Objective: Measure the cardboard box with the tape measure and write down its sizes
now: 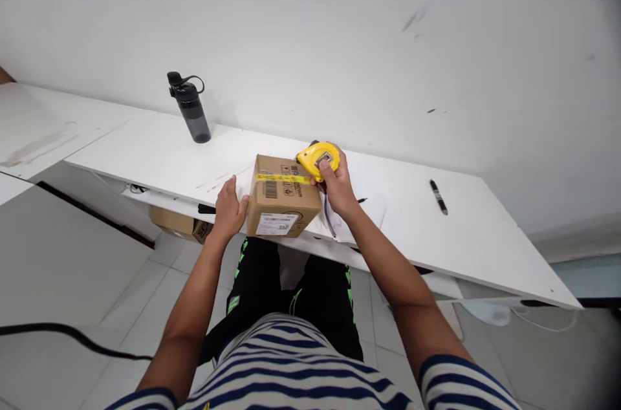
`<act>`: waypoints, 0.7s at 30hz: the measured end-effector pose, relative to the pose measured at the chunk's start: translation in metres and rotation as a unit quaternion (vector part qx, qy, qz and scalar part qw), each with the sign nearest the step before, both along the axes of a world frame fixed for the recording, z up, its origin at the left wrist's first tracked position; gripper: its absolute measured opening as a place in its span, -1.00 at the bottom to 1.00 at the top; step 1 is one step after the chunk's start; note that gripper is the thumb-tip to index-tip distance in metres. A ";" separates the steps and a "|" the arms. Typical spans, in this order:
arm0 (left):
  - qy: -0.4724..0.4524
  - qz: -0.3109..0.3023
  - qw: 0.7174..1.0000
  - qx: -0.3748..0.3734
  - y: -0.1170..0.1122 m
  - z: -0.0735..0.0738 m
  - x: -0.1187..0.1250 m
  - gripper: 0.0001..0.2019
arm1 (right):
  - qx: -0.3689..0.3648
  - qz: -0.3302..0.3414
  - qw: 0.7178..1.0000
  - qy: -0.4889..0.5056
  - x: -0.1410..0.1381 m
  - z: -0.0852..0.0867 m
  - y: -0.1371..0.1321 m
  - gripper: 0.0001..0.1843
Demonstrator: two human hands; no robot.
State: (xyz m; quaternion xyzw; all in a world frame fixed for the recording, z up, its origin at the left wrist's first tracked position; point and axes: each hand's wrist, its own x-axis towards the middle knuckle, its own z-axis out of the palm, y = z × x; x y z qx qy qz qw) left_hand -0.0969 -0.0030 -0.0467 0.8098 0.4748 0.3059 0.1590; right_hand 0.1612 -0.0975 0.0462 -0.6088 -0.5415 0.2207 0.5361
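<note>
A cardboard box [284,200] with a barcode, printed symbols and a white label stands at the table's front edge. My right hand [338,185] grips a yellow tape measure [317,159] by the box's upper right corner, with the thumb on its face. From it, the yellow measuring blade [279,178] runs left across the box top. My left hand [231,208] is at the box's left side, fingers stretched out and thumb against the box edge. The blade's left end is hard to make out there.
A dark water bottle [194,112] stands at the back left of the white table [466,229]. A black marker [438,196] lies on the right. Paper [366,209] and a dark pen [362,200] lie beside the box. Another cardboard box [177,224] sits below the tabletop.
</note>
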 end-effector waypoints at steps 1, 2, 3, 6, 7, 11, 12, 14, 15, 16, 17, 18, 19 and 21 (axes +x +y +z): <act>0.026 0.025 0.999 -0.004 0.003 0.007 0.006 -0.25 | 0.011 -0.001 1.000 -0.017 -0.005 0.003 0.001 -0.36; 0.041 0.035 0.998 -0.012 0.005 0.015 0.011 -0.26 | 0.020 0.004 0.999 -0.041 -0.009 0.008 0.003 -0.33; 0.035 0.030 0.999 -0.025 0.006 0.024 0.016 -0.31 | 0.022 0.015 0.997 -0.072 -0.011 0.013 0.004 -0.29; -0.142 -0.011 0.983 -0.113 0.003 0.045 0.024 -0.48 | -0.017 0.062 0.984 -0.168 -0.016 0.030 0.006 -0.20; -0.226 -0.030 0.962 -0.152 0.000 0.049 0.024 -0.45 | -0.030 0.079 0.977 -0.197 -0.016 0.034 0.007 -0.18; -0.376 -0.127 0.882 -0.254 -0.019 0.055 0.025 -0.30 | -0.030 0.164 0.945 -0.282 -0.014 0.046 0.017 -0.19; -0.375 -0.136 0.879 -0.260 -0.023 0.055 0.026 -0.26 | -0.026 0.179 0.936 -0.301 -0.015 0.048 0.022 -0.20; -0.381 -0.134 0.879 -0.254 -0.030 0.056 0.029 -0.19 | -0.023 0.199 0.922 -0.332 -0.018 0.050 0.031 -0.23; -0.391 -0.128 0.878 -0.245 -0.032 0.056 0.032 -0.18 | -0.023 0.206 0.916 -0.344 -0.020 0.051 0.035 -0.24; -0.404 -0.124 0.876 -0.234 -0.033 0.056 0.034 -0.19 | -0.024 0.212 0.911 -0.352 -0.023 0.052 0.039 -0.24; -0.413 -0.124 0.873 -0.226 -0.033 0.056 0.035 -0.18 | -0.026 0.217 0.908 -0.358 -0.026 0.053 0.042 -0.25; -0.419 -0.127 0.872 -0.221 -0.033 0.055 0.037 -0.18 | -0.027 0.221 0.905 -0.362 -0.028 0.053 0.044 -0.25; -0.422 -0.129 0.871 -0.216 -0.033 0.054 0.038 -0.17 | -0.026 0.224 0.903 -0.366 -0.031 0.054 0.046 -0.26; -0.426 -0.129 0.872 -0.202 -0.034 0.051 0.040 -0.18 | -0.019 0.227 0.901 -0.370 -0.035 0.053 0.048 -0.27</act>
